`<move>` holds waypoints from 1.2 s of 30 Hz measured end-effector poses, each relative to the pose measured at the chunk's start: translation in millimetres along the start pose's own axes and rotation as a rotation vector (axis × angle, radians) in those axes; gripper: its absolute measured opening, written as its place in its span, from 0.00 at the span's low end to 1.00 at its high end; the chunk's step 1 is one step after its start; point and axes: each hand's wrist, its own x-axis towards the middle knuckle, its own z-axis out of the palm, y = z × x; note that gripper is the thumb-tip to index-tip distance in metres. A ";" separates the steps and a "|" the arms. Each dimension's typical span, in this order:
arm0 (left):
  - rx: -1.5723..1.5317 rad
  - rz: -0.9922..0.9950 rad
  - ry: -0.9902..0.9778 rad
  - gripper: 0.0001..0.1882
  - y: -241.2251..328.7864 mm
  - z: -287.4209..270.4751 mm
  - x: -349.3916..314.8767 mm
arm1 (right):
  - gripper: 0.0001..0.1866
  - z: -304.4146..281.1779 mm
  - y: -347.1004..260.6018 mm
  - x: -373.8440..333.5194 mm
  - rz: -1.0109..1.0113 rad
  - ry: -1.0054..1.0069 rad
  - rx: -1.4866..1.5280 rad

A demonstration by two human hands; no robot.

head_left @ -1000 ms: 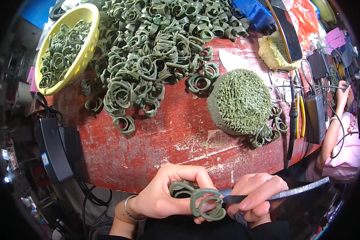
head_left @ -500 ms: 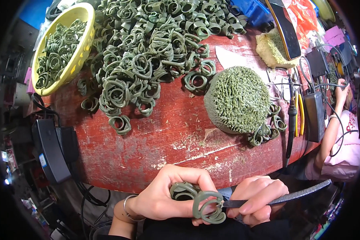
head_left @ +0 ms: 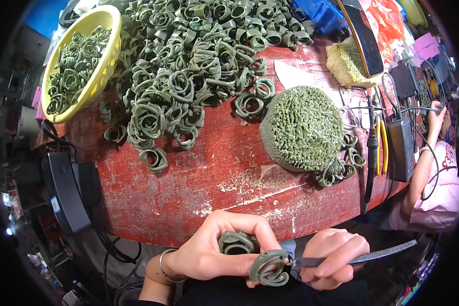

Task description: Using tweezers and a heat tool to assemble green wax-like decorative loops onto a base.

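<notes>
Near the table's front edge, my left hand (head_left: 217,250) is closed around green ring-shaped pieces. One green ring piece (head_left: 269,269) is pinched at the fingertips, and another ring piece (head_left: 237,243) sits inside the curled fingers. My right hand (head_left: 334,259) grips a dark, slightly curved file (head_left: 380,254). Its flat tip lies right by the right side of the pinched ring; whether they touch is hard to tell. Beyond the hands, green crumbs are scattered on the red table.
A large heap of green rings (head_left: 178,81) covers the far table (head_left: 153,209). At left stands a yellow basket (head_left: 112,56) of rings. A round block with a rough green top (head_left: 306,127), yellow-handled pliers (head_left: 384,145), a phone (head_left: 362,38) and cables lie right. Another person's arm (head_left: 426,158) shows far right.
My right hand and the file have shifted slightly right, and the file's far end has dipped. The pinched ring has turned and moved a little right.
</notes>
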 end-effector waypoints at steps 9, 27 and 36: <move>0.043 0.001 -0.047 0.11 -1.6 0.9 3.9 | 0.12 4.8 1.6 -1.5 -0.048 0.040 -0.113; -0.082 -0.159 -0.063 0.10 -7.3 2.3 8.5 | 0.16 -1.7 -5.6 0.2 0.108 -0.013 -0.102; -0.079 -0.110 -0.202 0.12 -14.1 -4.6 8.5 | 0.15 -4.9 0.9 -4.7 -0.028 0.054 -0.082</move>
